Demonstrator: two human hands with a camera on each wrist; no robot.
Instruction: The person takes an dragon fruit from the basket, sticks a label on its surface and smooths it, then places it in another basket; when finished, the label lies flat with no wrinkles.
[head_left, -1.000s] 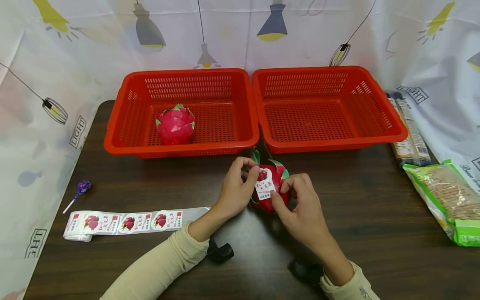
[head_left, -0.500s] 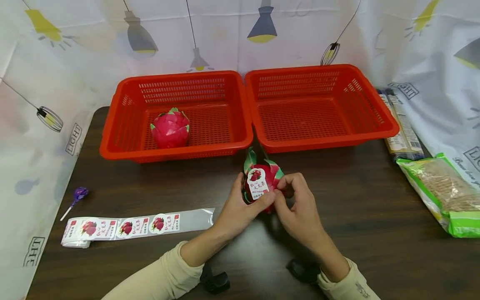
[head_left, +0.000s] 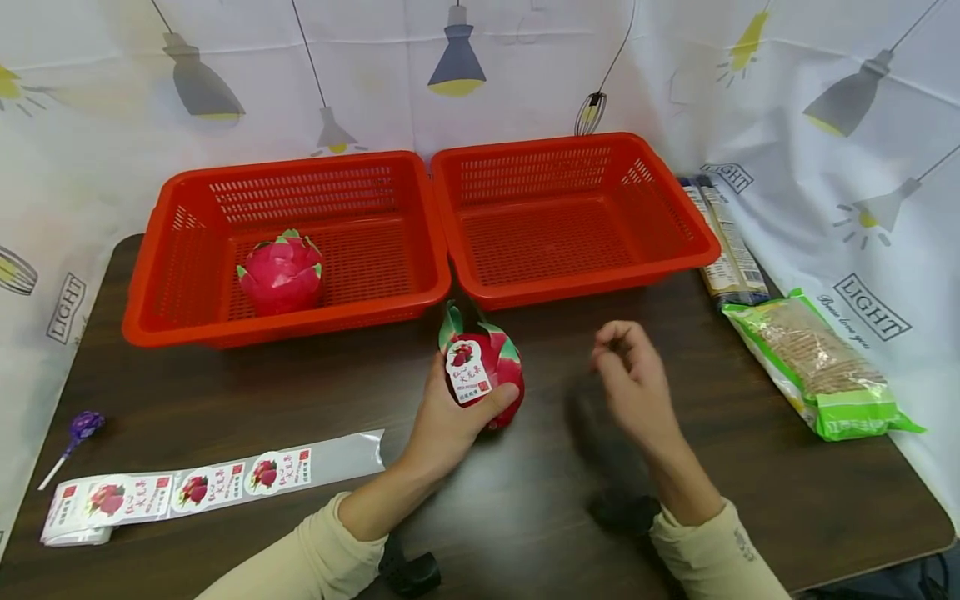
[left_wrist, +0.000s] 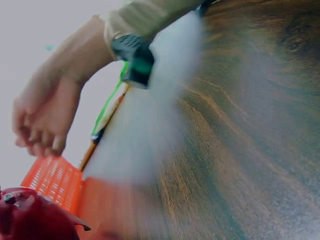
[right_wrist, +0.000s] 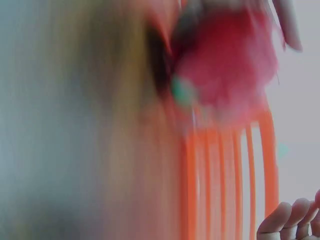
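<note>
My left hand (head_left: pixel 444 421) holds a red dragon fruit (head_left: pixel 507 371) with green leaf tips above the table, its thumb across the near side. On the fruit's left face is a white label (head_left: pixel 468 373) with a fruit picture and writing. My right hand (head_left: pixel 641 392) is apart from the fruit, to its right, with fingers loosely curled and nothing showing in them. The left wrist view also has that right hand (left_wrist: pixel 47 120) near the fruit (left_wrist: pixel 37 220). Blurred in the right wrist view is the dragon fruit (right_wrist: pixel 227 65), with right fingers (right_wrist: pixel 276 220) at the lower corner.
Two red baskets stand behind the hands: the left basket (head_left: pixel 300 327) bears a second dragon fruit (head_left: pixel 281 275), the right basket (head_left: pixel 585 282) lies beside it. A label strip (head_left: pixel 225 483) and lollipop (head_left: pixel 78 433) are at left, bagged goods (head_left: pixel 817 358) and a dark packet (head_left: pixel 727 250) at right.
The right hand has left the fruit and moved right. The left hand has gone from pinching at the label to gripping the fruit. The head view has turned right.
</note>
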